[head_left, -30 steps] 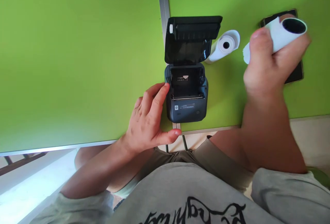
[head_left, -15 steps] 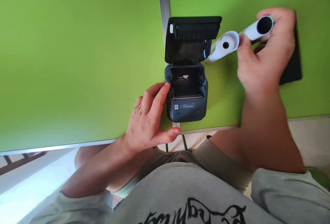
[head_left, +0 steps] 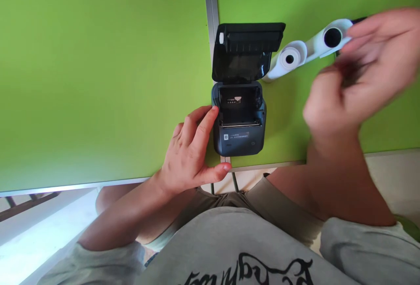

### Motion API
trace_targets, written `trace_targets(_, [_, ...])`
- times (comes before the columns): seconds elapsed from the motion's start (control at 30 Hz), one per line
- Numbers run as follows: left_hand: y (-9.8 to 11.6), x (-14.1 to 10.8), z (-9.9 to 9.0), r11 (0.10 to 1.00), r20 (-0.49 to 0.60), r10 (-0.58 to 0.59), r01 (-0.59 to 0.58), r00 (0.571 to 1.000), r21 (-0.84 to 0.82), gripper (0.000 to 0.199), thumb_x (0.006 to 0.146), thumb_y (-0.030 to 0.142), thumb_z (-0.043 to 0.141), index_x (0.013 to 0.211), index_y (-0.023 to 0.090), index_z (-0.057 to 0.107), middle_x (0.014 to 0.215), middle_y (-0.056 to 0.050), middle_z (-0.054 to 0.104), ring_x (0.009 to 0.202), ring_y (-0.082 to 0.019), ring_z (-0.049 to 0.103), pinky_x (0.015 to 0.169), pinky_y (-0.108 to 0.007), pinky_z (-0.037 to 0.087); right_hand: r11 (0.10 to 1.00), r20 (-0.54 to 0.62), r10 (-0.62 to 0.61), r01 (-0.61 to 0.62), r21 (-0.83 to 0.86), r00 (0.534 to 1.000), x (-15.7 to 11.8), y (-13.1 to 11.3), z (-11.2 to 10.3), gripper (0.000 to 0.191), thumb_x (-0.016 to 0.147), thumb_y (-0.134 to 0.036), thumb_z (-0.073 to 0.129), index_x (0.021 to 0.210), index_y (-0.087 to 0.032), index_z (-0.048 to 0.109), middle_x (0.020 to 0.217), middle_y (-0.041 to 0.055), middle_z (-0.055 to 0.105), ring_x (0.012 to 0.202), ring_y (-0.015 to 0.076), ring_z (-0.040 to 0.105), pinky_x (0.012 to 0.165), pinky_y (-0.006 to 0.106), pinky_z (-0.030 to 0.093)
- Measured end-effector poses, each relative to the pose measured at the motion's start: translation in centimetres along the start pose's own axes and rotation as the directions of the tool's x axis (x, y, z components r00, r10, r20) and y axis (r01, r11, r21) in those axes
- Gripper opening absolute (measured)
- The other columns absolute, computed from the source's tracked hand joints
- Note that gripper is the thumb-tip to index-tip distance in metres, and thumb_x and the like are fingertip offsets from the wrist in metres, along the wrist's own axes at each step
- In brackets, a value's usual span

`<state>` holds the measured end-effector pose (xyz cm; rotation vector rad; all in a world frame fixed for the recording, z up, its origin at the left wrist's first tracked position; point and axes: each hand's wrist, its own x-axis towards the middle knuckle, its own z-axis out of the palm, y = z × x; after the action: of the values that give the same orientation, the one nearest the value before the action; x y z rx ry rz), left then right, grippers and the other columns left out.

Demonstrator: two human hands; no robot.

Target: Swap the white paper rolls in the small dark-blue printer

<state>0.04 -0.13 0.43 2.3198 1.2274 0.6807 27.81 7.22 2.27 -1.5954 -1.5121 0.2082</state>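
A dark label printer (head_left: 241, 140) stands on the green table with its lid (head_left: 246, 57) swung up and its paper bay bare. My left hand (head_left: 188, 153) rests at its left side, fingers spread, the index fingertip touching the casing. To the right of the lid are two white paper rolls. The small-cored roll (head_left: 290, 59) is nearer the printer, and the wide-cored roll (head_left: 321, 42) lies farther right. Beside that second roll is my right hand (head_left: 367, 70), blurred by motion, its fingers apart. Its fingertips overlap the roll's edge; whether they touch is unclear.
A grey metal strip (head_left: 211, 5) runs down the green table (head_left: 98, 79), partly under the printer. The table's front edge (head_left: 124, 181) lies close to my body. A dark flat object (head_left: 359, 20) is mostly hidden behind my right hand.
My right hand has let go of the wide-cored roll and moved to the right, its fingers opening. The left hand keeps its place at the printer.
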Motion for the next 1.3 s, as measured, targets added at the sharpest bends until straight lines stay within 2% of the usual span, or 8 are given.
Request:
trace_targets(0.1, [0.0, 0.0, 0.0, 1.0, -0.012, -0.002, 0.002, 1.0, 0.001, 0.093, 0.096, 0.08, 0.027, 0.164, 0.017, 0.02, 0.145, -0.021, 0.052, 0.132, -0.033, 0.056, 0.094, -0.043, 0.052, 0.958, 0.17, -0.245, 0.265, -0.112, 0.955, -0.8, -0.9, 1.0, 0.044, 0.075, -0.021, 0.064, 0.119, -0.025, 0.062, 0.109, 0.0085, 0.06, 0.097, 0.0259, 0.065, 0.08, 0.046, 0.057])
trace_targets(0.2, [0.0, 0.0, 0.1, 1.0, -0.016, -0.001, 0.001, 1.0, -0.002, 0.093, 0.096, 0.08, 0.028, 0.164, 0.017, 0.021, 0.145, -0.021, 0.052, 0.13, -0.033, 0.057, 0.092, -0.043, 0.052, 0.966, 0.262, -0.164, 0.208, -0.153, 0.951, -1.2, -1.4, 1.9, 0.039, 0.084, -0.021, 0.063, 0.123, -0.025, 0.058, 0.124, 0.0139, 0.059, 0.114, 0.0305, 0.066, 0.093, 0.048, 0.059])
trace_targets(0.33, [-0.1, 0.0, 0.2, 1.0, -0.028, 0.005, -0.004, 1.0, 0.006, 0.093, 0.097, 0.079, 0.028, 0.164, 0.016, 0.022, 0.144, -0.022, 0.053, 0.129, -0.033, 0.058, 0.092, -0.043, 0.052, 0.967, 0.3, -0.059, 0.13, -0.221, 0.952, -1.2, -1.4, 2.4, 0.031, 0.087, -0.029, 0.065, 0.116, -0.03, 0.054, 0.12, 0.0086, 0.066, 0.114, 0.0295, 0.066, 0.096, 0.048, 0.057])
trace_targets(0.6, [0.1, 0.1, 0.1, 1.0, -0.017, 0.005, -0.005, 1.0, 0.017, 0.09, 0.098, 0.077, 0.027, 0.163, 0.015, 0.022, 0.144, -0.022, 0.053, 0.13, -0.033, 0.057, 0.093, -0.043, 0.052, 0.97, 0.386, -0.208, 0.24, -0.037, 0.899, -1.0, -0.4, 2.4, 0.047, 0.074, -0.017, 0.06, 0.117, -0.033, 0.051, 0.11, 0.004, 0.069, 0.1, 0.026, 0.068, 0.09, 0.047, 0.058])
trace_targets(0.77, [0.1, 0.1, 0.1, 1.0, -0.014, 0.006, -0.006, 1.0, 0.012, 0.091, 0.097, 0.078, 0.028, 0.163, 0.015, 0.022, 0.143, -0.022, 0.053, 0.13, -0.033, 0.057, 0.092, -0.043, 0.052, 0.963, 0.303, -0.219, 0.256, -0.088, 0.928, -1.0, 0.2, 2.8, 0.022, 0.08, -0.025, 0.065, 0.1, -0.029, 0.057, 0.1, 0.0066, 0.063, 0.102, 0.028, 0.064, 0.094, 0.051, 0.056])
trace_targets(0.93, [0.0, 0.1, 0.1, 1.0, -0.015, -0.002, 0.002, 1.0, 0.005, 0.091, 0.097, 0.078, 0.028, 0.164, 0.016, 0.022, 0.144, -0.022, 0.053, 0.13, -0.033, 0.057, 0.092, -0.043, 0.052, 0.974, 0.31, -0.212, 0.225, -0.007, 0.927, -1.2, 1.2, 2.8, 0.047, 0.08, -0.024, 0.066, 0.122, -0.032, 0.048, 0.116, 0.0065, 0.065, 0.103, 0.0261, 0.066, 0.091, 0.049, 0.058])
trace_targets(1.13, [0.0, 0.1, -0.1, 1.0, 0.015, -0.01, 0.01, 1.0, 0.004, 0.091, 0.097, 0.078, 0.029, 0.164, 0.017, 0.021, 0.145, -0.021, 0.052, 0.131, -0.034, 0.056, 0.093, -0.043, 0.053, 0.966, 0.288, -0.222, 0.251, -0.067, 0.931, -1.2, 1.0, 2.9, 0.031, 0.079, -0.022, 0.066, 0.104, -0.029, 0.049, 0.103, 0.0053, 0.062, 0.098, 0.0254, 0.065, 0.087, 0.046, 0.057])
trace_targets(1.3, [-0.1, 0.1, 0.0, 1.0, -0.008, -0.002, 0.002, 1.0, 0.002, 0.09, 0.097, 0.077, 0.03, 0.163, 0.016, 0.022, 0.143, -0.021, 0.053, 0.129, -0.033, 0.057, 0.092, -0.043, 0.053, 0.968, 0.253, -0.238, 0.252, -0.021, 0.938, -1.2, 1.4, 3.0, 0.04, 0.082, -0.027, 0.065, 0.115, -0.031, 0.043, 0.105, 0.0042, 0.062, 0.091, 0.0228, 0.065, 0.081, 0.043, 0.057])
